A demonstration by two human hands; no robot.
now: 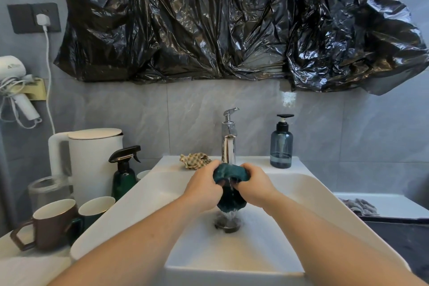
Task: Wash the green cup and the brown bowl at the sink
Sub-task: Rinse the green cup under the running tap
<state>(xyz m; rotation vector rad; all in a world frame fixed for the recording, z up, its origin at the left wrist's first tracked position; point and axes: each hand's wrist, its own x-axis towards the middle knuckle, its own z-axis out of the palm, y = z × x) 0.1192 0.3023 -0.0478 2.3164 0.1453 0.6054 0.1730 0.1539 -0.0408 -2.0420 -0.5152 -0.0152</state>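
Gripping a dark teal cloth (pixel 229 173) with your left hand (pixel 204 186) and right hand (pixel 254 184) under the running faucet (pixel 228 139), over the sink (pixel 290 183). Green cup (pixel 92 210) and brown cup (pixel 52 223) sit on the counter, well left of your hands.

Both bare forearms reach forward, left hand (pixel 204 187) and right hand (pixel 255 184) clenched together.

Polished chrome faucet (pixel 228 139); glossy white ceramic sink (pixel 285 193); crinkled shiny black plastic sheet (pixel 209 18) at 12 o'clock; wet, nubby dark teal cloth (pixel 229 174); translucent blue-grey soap bottle (pixel 281 144).
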